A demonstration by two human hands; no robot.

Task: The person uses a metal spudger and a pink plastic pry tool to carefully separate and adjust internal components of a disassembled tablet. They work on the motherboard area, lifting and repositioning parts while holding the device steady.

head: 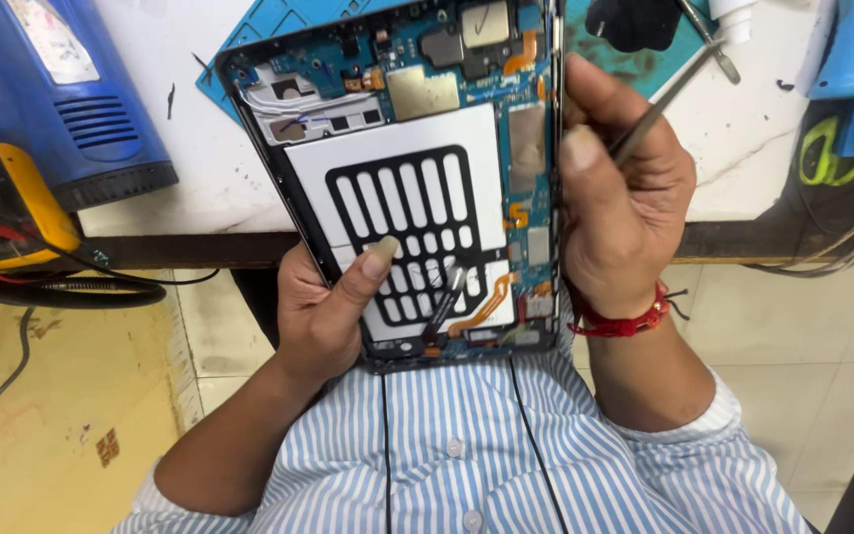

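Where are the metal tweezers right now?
In the head view, the thin metal tweezers are right of centre, pinched in the right hand beside the opened tablet, slanting up toward the white bench's far edge.

The opened tablet (417, 178) shows a blue board, a white battery (397, 158) bearing a black grid pattern, and orange ribbon cables. At twelve o'clock lies a teal mat (249, 40); at ten, a blue heat gun (61, 89); at nine, a yellow meter (22, 203). The shirt (467, 455) is blue-and-white striped; the wristband (620, 321) is red.
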